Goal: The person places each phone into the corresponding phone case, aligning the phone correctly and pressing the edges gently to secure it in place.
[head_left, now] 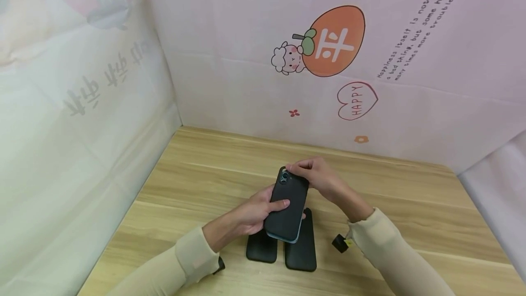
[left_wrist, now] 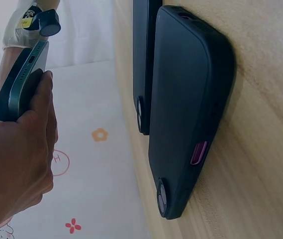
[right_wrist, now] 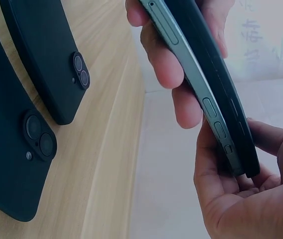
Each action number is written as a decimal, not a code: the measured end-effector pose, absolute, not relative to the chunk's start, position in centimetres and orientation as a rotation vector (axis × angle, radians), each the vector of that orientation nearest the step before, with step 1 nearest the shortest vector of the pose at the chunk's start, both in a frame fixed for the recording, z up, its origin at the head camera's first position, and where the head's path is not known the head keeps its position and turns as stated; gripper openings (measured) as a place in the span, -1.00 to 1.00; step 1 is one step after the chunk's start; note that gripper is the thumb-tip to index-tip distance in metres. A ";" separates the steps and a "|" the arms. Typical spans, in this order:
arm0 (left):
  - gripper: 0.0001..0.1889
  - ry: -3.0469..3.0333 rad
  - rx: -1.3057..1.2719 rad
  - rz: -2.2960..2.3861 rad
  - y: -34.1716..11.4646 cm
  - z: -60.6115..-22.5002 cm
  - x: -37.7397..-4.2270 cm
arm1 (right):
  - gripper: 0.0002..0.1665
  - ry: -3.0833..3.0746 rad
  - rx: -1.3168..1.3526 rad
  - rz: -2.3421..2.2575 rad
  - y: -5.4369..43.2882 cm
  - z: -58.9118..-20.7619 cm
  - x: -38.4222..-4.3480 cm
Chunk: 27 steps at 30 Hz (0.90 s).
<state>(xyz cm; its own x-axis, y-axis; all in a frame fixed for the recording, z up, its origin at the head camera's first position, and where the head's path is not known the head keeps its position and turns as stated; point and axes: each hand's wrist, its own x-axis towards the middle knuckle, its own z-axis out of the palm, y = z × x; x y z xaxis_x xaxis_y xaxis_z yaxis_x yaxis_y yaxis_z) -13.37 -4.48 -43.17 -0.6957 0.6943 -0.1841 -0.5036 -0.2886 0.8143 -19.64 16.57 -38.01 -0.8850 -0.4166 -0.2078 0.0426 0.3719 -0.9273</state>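
My left hand (head_left: 255,211) grips a phone around its sides, its thumb lying across the black phone case (head_left: 283,216) on the back. The phone's teal side frame (right_wrist: 198,84) with its buttons is bare beside the case, which lies against the back without wrapping that edge. At the camera end, my right hand (head_left: 322,179) pinches the phone and case between thumb and fingers. Beneath them, two more phones in black cases lie camera side up on the table: a left one (head_left: 261,249) with a purple side button, and a right one (head_left: 302,252).
A wooden table (head_left: 205,163) carries everything, with a printed cloth wall (head_left: 230,81) behind and a pale cloth (head_left: 82,150) on the left. A small black wrist camera (head_left: 340,243) hangs at the right cuff.
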 end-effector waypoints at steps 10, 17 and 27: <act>-0.38 1.220 0.251 2.035 -4.4 -43.1 -13.3 | -0.65 2.261 -0.343 -1.502 16.5 -38.2 -19.5; -0.38 1.245 0.254 2.036 -4.2 -43.3 -13.3 | -0.69 2.304 -0.342 -1.498 16.4 -38.5 -19.5; -0.38 1.296 0.204 2.089 -4.1 -43.3 -13.3 | -0.64 2.266 -0.295 -1.580 16.5 -38.8 -19.5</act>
<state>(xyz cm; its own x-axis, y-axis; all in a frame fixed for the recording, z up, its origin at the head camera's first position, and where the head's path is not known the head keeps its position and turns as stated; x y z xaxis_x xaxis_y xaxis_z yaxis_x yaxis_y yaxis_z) -13.33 -4.14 -43.35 -0.7689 0.6062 -0.2032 -0.4512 -0.2894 0.8442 -19.55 16.51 -38.85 -0.9128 -0.3700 -0.1730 0.0346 0.3520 -0.9353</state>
